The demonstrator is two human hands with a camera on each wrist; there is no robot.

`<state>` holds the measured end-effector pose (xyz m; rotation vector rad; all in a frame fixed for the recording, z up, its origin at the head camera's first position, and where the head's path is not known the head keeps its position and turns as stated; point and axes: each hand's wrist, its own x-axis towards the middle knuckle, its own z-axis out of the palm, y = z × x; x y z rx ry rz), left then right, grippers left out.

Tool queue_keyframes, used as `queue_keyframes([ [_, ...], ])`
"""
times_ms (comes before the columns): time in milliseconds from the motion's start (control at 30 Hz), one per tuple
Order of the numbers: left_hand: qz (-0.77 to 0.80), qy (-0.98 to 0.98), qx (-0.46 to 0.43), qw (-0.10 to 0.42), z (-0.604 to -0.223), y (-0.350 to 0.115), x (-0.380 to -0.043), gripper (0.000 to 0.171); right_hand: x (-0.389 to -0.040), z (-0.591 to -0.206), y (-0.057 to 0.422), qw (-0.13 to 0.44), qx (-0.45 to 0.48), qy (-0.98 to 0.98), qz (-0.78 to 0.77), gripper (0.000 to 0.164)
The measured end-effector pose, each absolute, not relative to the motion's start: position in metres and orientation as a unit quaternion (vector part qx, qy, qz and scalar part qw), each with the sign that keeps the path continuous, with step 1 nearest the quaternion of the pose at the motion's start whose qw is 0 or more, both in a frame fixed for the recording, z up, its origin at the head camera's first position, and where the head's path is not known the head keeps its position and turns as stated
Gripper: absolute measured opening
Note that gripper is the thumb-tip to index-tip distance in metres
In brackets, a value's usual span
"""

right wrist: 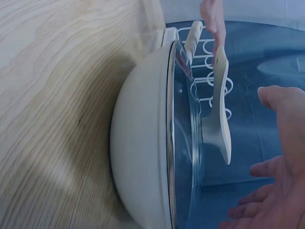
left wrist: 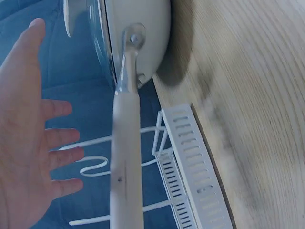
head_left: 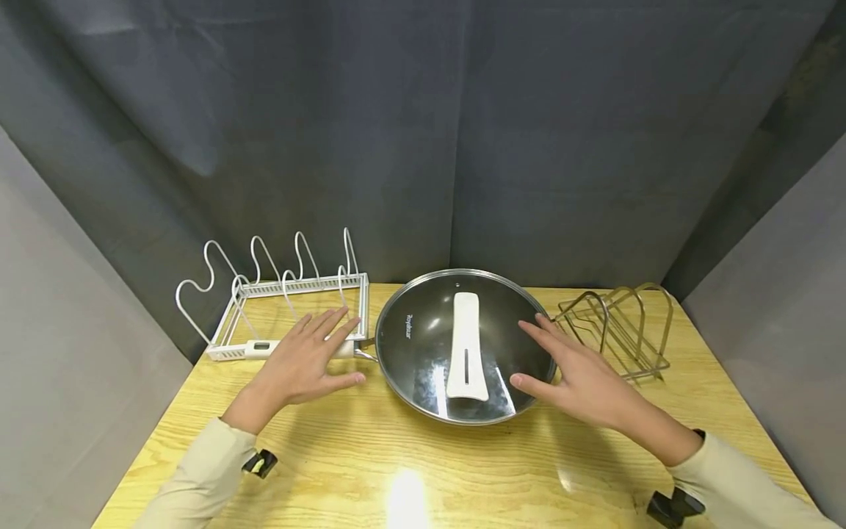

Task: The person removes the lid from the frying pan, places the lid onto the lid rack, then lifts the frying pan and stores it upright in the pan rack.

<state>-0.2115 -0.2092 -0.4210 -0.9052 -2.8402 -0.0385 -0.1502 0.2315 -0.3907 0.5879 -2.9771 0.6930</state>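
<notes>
A white wok (right wrist: 138, 138) stands on the table under a glass lid (head_left: 423, 367) with a white upright handle (head_left: 466, 345). Its long white handle (left wrist: 126, 157) points left in the head view. Over that handle hovers my left hand (head_left: 300, 364), fingers spread; the left wrist view shows a gap between them. My right hand (head_left: 581, 367) is held above the lid's right edge with straight, spread fingers, apart from the lid in the right wrist view. Neither hand holds anything. The wok's inside shows only dimly through the lid.
At the left, a white wire rack (head_left: 362, 301) with several upright loops stands behind and beneath the wok's handle. A bronze-coloured wire rack (head_left: 669, 330) stands right of the wok. Dark grey curtain (head_left: 456, 147) hangs behind the wooden table (head_left: 344, 470).
</notes>
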Motion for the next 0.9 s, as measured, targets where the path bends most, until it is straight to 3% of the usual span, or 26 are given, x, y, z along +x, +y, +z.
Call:
queue_keyframes([
  [300, -0.03, -0.949, -0.304, 0.075, -0.424, -0.221, -0.224, 0.09, -0.155, -0.394, 0.214, 0.021, 0.185, -0.937, 0.295, 0.082],
  [733, -0.041, -0.955, -0.289, 0.058, -0.429, -0.23, -0.239, 0.085, -0.158, -0.395, 0.195, -0.081, 0.169, -0.838, 0.512, 0.079],
  [900, -0.042, -0.956, -0.286, 0.053, -0.432, -0.232, -0.243, 0.082, -0.158, -0.397, 0.187, -0.094, 0.147, -0.811, 0.559, 0.076],
])
